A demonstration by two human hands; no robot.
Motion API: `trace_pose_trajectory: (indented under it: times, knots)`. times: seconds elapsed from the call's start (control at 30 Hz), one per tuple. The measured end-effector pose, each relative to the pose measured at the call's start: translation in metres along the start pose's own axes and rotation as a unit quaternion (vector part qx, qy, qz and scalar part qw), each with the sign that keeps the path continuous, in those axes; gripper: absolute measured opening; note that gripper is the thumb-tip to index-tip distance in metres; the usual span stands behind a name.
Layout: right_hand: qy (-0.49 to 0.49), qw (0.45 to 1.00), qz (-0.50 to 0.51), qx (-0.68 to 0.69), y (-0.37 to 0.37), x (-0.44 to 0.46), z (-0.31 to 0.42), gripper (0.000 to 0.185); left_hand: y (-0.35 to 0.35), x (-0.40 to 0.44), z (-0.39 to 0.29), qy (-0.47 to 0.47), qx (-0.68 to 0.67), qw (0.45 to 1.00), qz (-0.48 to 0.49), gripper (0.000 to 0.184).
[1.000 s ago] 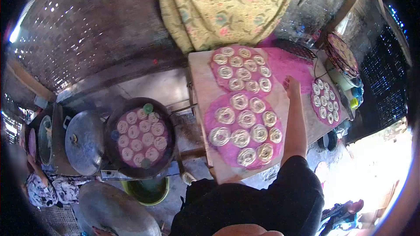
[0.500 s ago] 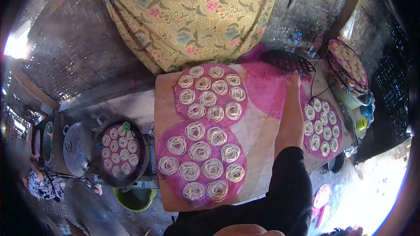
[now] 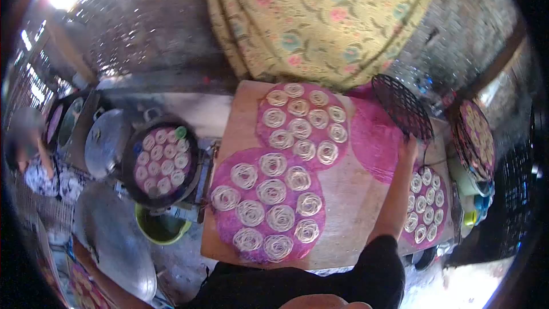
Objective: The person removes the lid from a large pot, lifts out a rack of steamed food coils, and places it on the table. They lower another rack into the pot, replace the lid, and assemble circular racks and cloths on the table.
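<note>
My right hand (image 3: 408, 145) grips the lower edge of a dark round lattice tray (image 3: 403, 106), raised on a slant at the table's far right. Below it a bare pink round sheet (image 3: 374, 146) lies on the table. Two pink sheets bearing coiled noodle-like nests, a far one (image 3: 290, 154) and a near one (image 3: 229, 232), lie to the left. Another nest-covered sheet (image 3: 419, 237) rests by my right forearm. My left hand (image 3: 79, 247) reaches to the lower left, beside round trays of nests (image 3: 86, 286); its fingers are too small and blurred to make out.
A wide dark pan (image 3: 193, 163) holding a nest-covered round stands left of the wooden table (image 3: 349, 212), beside a metal lid (image 3: 103, 143) and above a green basin (image 3: 166, 234). Loaded trays (image 3: 474, 137) are stacked on a bucket at right. Another person (image 3: 43, 174) is at far left.
The view has turned, shifting the scene. The lattice tray has gone from lying nearly flat to tilted up in my right hand. My left arm has come into view at the lower left.
</note>
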State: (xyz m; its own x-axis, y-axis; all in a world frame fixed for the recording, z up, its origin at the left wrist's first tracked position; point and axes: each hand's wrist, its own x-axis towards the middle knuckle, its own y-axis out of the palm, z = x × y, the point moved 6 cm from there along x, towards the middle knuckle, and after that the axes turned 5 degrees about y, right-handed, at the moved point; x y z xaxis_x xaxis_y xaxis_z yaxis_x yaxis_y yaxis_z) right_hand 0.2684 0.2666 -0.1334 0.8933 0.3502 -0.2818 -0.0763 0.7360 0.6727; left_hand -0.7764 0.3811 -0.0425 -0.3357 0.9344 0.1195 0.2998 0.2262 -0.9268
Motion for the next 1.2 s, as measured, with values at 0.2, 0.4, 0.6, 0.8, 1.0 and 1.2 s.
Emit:
trace_pose_trajectory:
  times: [0.2, 0.4, 0.6, 0.8, 1.0, 1.2]
  knots:
    - [0.105, 0.972, 0.205, -0.035, 0.016, -0.194, -0.034, 0.023, -0.151, -0.015, 0.208, -0.138, 0.187, 0.971, -0.054, 0.045]
    - [0.238, 0.913, 0.315, -0.098, 0.145, -0.366, -0.142, 0.022, -0.123, 0.002, 0.299, 0.188, 0.343, 0.871, -0.296, 0.031]
    - [0.389, 0.842, 0.353, -0.123, 0.219, -0.471, -0.394, 0.021, -0.156, -0.011, 0.253, -0.152, -0.082, 0.946, -0.276, 0.051]
    - [0.493, 0.792, 0.265, -0.244, 0.203, -0.576, -0.582, 0.024, -0.142, -0.008, 0.320, -0.130, -0.053, 0.951, -0.274, 0.046]
    - [0.544, 0.766, 0.208, -0.270, 0.170, -0.622, -0.638, 0.027, -0.136, -0.016, 0.356, -0.159, -0.076, 0.945, -0.274, 0.042]
    - [0.249, 0.693, 0.468, -0.489, 0.071, -0.527, -0.795, 0.029, -0.134, -0.019, 0.387, -0.192, -0.097, 0.944, -0.250, 0.046]
